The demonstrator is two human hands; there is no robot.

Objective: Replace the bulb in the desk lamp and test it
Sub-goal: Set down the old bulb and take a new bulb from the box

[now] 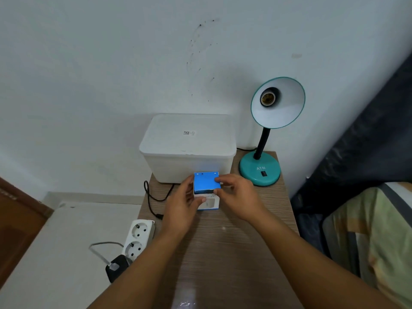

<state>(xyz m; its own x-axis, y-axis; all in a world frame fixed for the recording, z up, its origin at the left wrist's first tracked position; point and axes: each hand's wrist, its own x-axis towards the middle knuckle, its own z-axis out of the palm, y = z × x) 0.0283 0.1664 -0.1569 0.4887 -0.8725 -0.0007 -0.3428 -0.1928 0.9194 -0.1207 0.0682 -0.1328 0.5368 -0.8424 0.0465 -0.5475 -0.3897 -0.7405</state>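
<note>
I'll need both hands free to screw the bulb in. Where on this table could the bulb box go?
Best is the bare wood near you, below both hands and right of the power strip. The back is crowded: the white storage bin and teal lamp base fill it, and the black cord loops by the left hand. The right hand shares the bulb box.

wood-grain table [234,253], glossy cardboard box [206,181], matt plastic bin [188,148].

A small blue-and-white cardboard bulb box [207,190] stood upright on the wood-grain worktop [225,246], its blue top flap closed. Behind it to the right, a teal metal desk lamp [260,169] stood upright, shade tilted forward, its socket [267,99] empty.
</note>
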